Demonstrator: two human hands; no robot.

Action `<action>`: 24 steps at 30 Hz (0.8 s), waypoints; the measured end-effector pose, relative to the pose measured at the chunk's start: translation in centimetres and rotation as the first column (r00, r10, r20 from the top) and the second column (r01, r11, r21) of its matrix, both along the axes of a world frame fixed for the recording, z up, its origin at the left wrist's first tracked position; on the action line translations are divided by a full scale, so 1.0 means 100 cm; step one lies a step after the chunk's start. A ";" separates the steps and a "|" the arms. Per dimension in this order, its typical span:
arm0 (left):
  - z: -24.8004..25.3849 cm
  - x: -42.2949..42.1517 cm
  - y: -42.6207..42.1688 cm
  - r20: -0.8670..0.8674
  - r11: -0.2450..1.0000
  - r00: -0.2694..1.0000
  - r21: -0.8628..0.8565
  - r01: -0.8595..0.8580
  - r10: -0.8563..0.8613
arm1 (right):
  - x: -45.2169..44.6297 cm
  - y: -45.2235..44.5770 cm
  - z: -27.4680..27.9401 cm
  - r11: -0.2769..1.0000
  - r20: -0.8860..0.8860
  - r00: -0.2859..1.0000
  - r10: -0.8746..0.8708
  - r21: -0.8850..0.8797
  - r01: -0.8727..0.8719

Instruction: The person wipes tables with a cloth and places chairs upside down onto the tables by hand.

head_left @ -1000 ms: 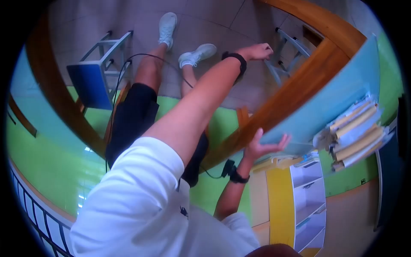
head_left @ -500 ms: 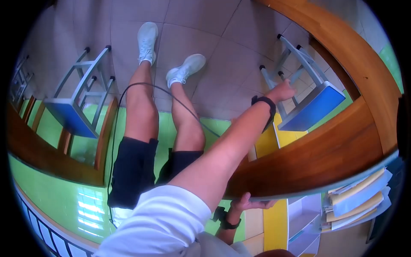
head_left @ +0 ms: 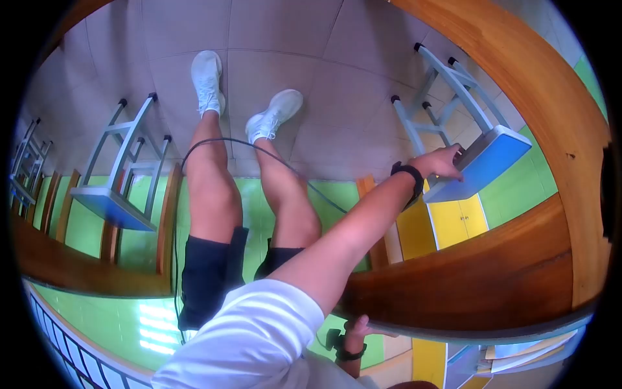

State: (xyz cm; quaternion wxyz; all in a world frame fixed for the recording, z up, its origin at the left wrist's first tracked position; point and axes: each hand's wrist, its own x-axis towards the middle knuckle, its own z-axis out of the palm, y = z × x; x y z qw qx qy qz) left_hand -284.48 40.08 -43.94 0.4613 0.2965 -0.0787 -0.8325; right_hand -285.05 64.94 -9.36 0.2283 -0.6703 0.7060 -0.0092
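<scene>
The room appears upside down, with the floor at the top. My left hand (head_left: 443,163), a black band on its wrist, reaches across to the right and has its fingers bent around the edge of a blue-topped stool (head_left: 489,162) with grey metal legs. Low in the view, my right hand (head_left: 357,329) is at the edge of a brown wooden desk (head_left: 466,285). Its thumb sticks out and its fingers are partly hidden along that edge. A dark device sits at the right wrist.
A second blue-topped stool (head_left: 120,201) stands at the left. A thin black cable (head_left: 278,155) runs across my legs. Papers or folders (head_left: 521,353) lie at the lower right on the desk side. Behind is a yellow cupboard (head_left: 461,220). My white shoes (head_left: 277,113) are on the tiled floor.
My left hand has moved right and down in the view, from beside the stool's legs onto its seat edge. The view has shifted a little. My right hand stays at the desk edge.
</scene>
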 end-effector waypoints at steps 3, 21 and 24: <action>0.001 0.005 -0.007 0.371 0.997 0.928 -0.076 -0.001 0.029 | 0.000 -0.002 0.002 1.000 -0.002 1.000 -0.013 0.006 0.013; 0.014 -0.004 0.021 0.088 0.947 0.949 0.081 -0.309 0.302 | -0.014 0.004 0.001 0.997 -0.009 0.999 -0.041 0.059 0.042; 0.032 0.035 0.023 -0.100 0.964 0.966 0.149 -0.221 0.237 | 0.010 -0.019 -0.010 0.987 -0.092 0.993 0.075 -0.137 -0.088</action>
